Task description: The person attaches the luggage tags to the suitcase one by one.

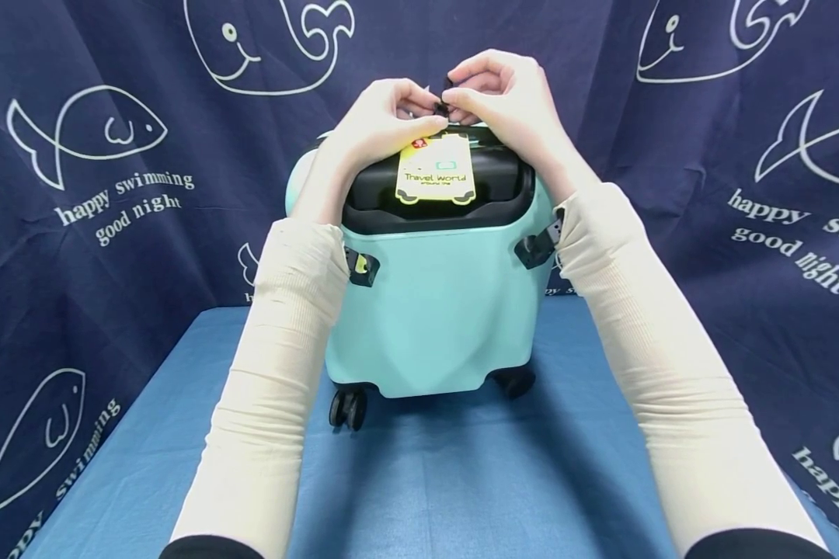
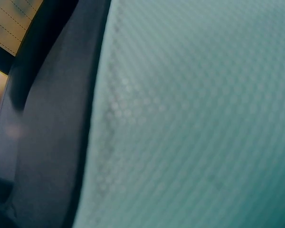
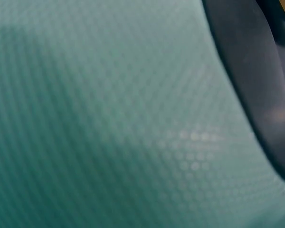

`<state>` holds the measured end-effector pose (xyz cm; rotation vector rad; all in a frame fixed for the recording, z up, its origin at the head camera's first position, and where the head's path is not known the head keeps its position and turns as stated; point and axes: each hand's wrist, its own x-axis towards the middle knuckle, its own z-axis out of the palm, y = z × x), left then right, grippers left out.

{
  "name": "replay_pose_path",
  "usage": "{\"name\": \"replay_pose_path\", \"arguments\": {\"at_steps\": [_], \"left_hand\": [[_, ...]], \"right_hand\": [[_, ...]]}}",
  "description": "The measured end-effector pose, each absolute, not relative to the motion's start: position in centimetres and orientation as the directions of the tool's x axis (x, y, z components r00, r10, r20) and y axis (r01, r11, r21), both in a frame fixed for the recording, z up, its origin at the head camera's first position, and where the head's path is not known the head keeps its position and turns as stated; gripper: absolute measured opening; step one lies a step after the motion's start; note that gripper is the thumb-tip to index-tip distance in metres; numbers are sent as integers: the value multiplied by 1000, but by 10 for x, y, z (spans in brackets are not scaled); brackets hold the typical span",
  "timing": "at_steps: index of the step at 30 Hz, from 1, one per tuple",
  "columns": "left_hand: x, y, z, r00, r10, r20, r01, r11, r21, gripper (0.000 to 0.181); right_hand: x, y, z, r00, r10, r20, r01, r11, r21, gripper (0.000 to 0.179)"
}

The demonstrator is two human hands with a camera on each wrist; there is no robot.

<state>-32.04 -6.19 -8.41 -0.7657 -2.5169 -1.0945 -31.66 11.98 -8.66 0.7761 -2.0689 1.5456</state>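
A turquoise suitcase (image 1: 433, 310) stands upright, its black recessed panel (image 1: 372, 222) at the top. Over that panel hangs a yellow-edged luggage tag (image 1: 436, 177) printed "Travel World". Above the tag, my left hand (image 1: 377, 124) pinches its small black strap (image 1: 442, 109) between thumb and fingers. My right hand (image 1: 509, 97) grips the strap's upper part from the other side, fingertips close to the left ones. Ribbed turquoise shell (image 2: 190, 118) fills most of the left wrist view, with a lined corner of the tag (image 2: 12, 21) at top left. The right wrist view shows mostly shell (image 3: 109, 118) too.
Black caster wheels (image 1: 348, 408) hold the suitcase on a blue cloth-covered table (image 1: 426, 489). Behind and at both sides hangs a navy curtain (image 1: 133, 272) with white fish and whale drawings. Black wrist cameras (image 1: 535, 248) sit close to the suitcase front.
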Motion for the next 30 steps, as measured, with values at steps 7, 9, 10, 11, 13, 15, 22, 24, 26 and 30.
{"name": "replay_pose_path", "arguments": {"at_steps": [7, 9, 10, 11, 13, 15, 22, 24, 26, 30], "left_hand": [[-320, -63, -84, -816, 345, 463, 574, 576, 582, 40], [-320, -63, -84, -817, 341, 465, 572, 578, 582, 40], [-321, -63, -84, -817, 339, 466, 572, 579, 581, 39], [-321, -63, -84, -817, 339, 467, 572, 581, 579, 39], [-321, -63, -84, -816, 339, 468, 572, 584, 576, 39], [-321, -63, -85, -817, 338, 468, 571, 587, 573, 39], [-320, -64, -85, -818, 333, 469, 567, 602, 563, 38], [-320, -63, -84, -817, 332, 472, 568, 604, 559, 38], [-320, -63, -85, -816, 331, 474, 569, 603, 558, 37], [-321, -63, -85, -820, 325, 472, 564, 602, 566, 37]], "right_hand": [[-317, 120, -87, -724, -183, 665, -641, 533, -552, 28], [-317, 120, -87, -707, -185, 682, -645, 564, -516, 28], [-318, 120, -88, -698, -186, 692, -650, 571, -502, 28], [-318, 120, -88, -690, -187, 699, -655, 572, -494, 27], [-318, 120, -88, -682, -185, 707, -663, 564, -492, 26], [-318, 120, -88, -686, -180, 705, -663, 553, -504, 24], [-318, 119, -86, -715, -172, 678, -649, 524, -552, 18], [-317, 119, -86, -720, -174, 672, -645, 526, -554, 16], [-317, 119, -86, -722, -179, 668, -644, 526, -555, 14], [-318, 118, -86, -738, -201, 644, -642, 502, -579, 13]]}}
